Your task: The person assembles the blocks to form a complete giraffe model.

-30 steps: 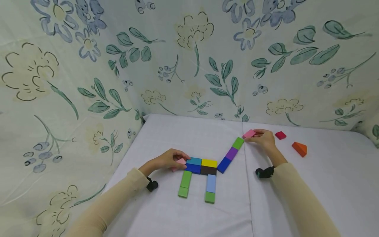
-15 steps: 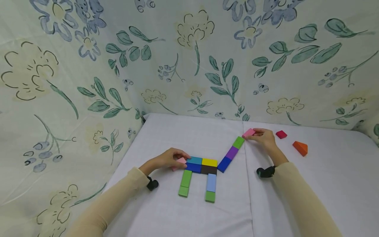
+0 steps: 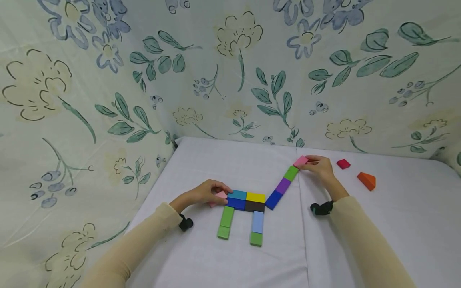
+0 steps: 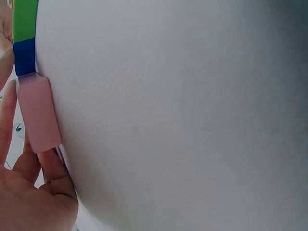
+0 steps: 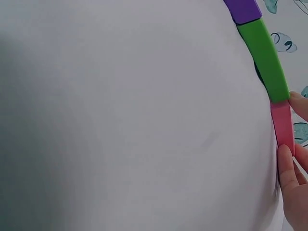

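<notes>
On the white tabletop, coloured wooden blocks lie flat in a four-legged-animal-like outline. My left hand (image 3: 205,193) is at its left end, fingers and thumb curled around a light pink block (image 4: 38,113) that meets the dark blue block (image 3: 235,203). Beside that are a turquoise block (image 3: 237,195), a yellow block (image 3: 255,197) and a dark brown block (image 3: 254,206). My right hand (image 3: 319,167) pinches a pink block (image 5: 283,124) against the upper end of the green block (image 3: 291,173). Below it slant a purple block (image 3: 283,185) and another blue block (image 3: 273,200).
Apart on the right lie a small red block (image 3: 343,164) and an orange block (image 3: 366,181). Green blocks (image 3: 226,217) and a light blue block (image 3: 257,222) extend toward me. A floral cloth (image 3: 223,100) rises behind the table.
My right hand has shifted the pink block slightly left, lining it up with the slanted row's upper end. My left hand stays where it was.
</notes>
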Motion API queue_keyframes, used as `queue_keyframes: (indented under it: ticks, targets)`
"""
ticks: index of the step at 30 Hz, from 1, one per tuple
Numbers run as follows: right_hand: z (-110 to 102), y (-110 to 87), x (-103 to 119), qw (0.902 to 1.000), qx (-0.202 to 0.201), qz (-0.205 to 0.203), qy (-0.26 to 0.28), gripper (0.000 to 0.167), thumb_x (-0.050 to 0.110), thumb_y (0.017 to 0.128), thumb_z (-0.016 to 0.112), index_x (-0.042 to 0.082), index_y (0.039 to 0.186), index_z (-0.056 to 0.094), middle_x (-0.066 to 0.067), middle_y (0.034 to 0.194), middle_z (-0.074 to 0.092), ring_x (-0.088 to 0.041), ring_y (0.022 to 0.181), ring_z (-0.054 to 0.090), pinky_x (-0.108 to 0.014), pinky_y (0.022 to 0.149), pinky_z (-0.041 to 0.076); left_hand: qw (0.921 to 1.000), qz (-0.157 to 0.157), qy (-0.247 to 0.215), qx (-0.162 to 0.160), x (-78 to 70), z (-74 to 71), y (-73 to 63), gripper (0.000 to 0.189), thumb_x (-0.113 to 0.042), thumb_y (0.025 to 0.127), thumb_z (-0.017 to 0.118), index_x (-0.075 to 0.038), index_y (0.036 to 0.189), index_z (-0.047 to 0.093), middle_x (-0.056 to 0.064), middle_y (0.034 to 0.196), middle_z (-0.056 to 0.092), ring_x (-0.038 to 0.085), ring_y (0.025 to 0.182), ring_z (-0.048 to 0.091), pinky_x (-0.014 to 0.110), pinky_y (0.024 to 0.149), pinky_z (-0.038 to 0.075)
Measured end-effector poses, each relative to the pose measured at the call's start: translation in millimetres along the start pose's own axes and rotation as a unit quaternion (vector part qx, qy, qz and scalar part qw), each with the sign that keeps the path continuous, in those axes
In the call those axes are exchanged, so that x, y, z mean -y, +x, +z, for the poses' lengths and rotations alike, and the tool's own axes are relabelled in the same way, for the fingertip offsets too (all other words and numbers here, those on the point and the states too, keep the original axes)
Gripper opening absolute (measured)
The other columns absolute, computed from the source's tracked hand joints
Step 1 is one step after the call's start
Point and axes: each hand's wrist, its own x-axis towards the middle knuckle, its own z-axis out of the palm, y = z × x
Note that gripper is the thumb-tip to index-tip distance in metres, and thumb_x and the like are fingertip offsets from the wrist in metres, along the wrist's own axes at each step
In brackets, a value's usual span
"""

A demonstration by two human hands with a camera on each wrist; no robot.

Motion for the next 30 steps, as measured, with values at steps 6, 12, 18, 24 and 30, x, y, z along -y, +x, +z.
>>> queue_keyframes:
  ticks: [6, 12, 18, 24, 30]
  targets:
    - [1.4, -0.5, 2.6, 1.0, 0.002, 0.002, 0.001, 0.063, 0.021, 0.089, 0.078, -0.002, 0.142, 0.051, -0.025, 0.127, 0.056, -0.035, 0.114, 0.05, -0.046, 0.105, 0.04, 1.0, 0.001, -0.003, 0.004, 1.7, 0.5, 0.7, 0.034, -0.019, 0.086, 0.081, -0.014, 0.119, 0.073, -0.003, 0.116, 0.068, 0.02, 0.1, 0.051, 0.033, 0.088, 0.041]
    - [1.2, -0.9, 5.3, 1.0, 0.005, -0.002, 0.007, 0.063, 0.019, 0.089, 0.078, -0.002, 0.142, 0.052, -0.024, 0.126, 0.057, -0.033, 0.111, 0.051, -0.045, 0.105, 0.04, 1.0, -0.001, -0.001, 0.007, 0.2, -0.3, 0.4, 0.035, -0.02, 0.086, 0.081, -0.016, 0.119, 0.073, -0.003, 0.116, 0.067, 0.02, 0.099, 0.05, 0.032, 0.087, 0.04]
    - [1.2, -1.2, 6.5, 0.9999, 0.014, -0.004, 0.002, 0.063, 0.019, 0.089, 0.077, -0.002, 0.143, 0.05, -0.026, 0.129, 0.056, -0.037, 0.117, 0.051, -0.047, 0.107, 0.039, 0.9999, 0.004, -0.008, 0.006, -1.2, -0.8, -0.9, 0.034, -0.018, 0.086, 0.08, -0.013, 0.119, 0.073, -0.001, 0.117, 0.067, 0.021, 0.101, 0.051, 0.034, 0.088, 0.041]
    - [1.4, -2.1, 8.1, 0.9995, 0.021, -0.023, -0.01, 0.064, 0.02, 0.088, 0.078, -0.005, 0.141, 0.051, -0.027, 0.128, 0.055, -0.036, 0.115, 0.05, -0.047, 0.103, 0.04, 0.9996, 0.0, -0.029, 0.007, -3.4, -0.4, -1.8, 0.036, -0.014, 0.086, 0.08, -0.009, 0.121, 0.071, 0.005, 0.121, 0.067, 0.027, 0.105, 0.053, 0.037, 0.09, 0.042]
    - [0.6, -2.7, 8.9, 0.9993, 0.029, -0.018, -0.01, 0.064, 0.021, 0.089, 0.077, -0.003, 0.142, 0.051, -0.026, 0.131, 0.055, -0.037, 0.118, 0.049, -0.048, 0.105, 0.039, 0.9997, -0.002, -0.024, 0.008, -4.2, -0.2, -2.4, 0.036, -0.016, 0.087, 0.08, -0.011, 0.121, 0.072, 0.003, 0.121, 0.066, 0.025, 0.104, 0.052, 0.035, 0.09, 0.041]
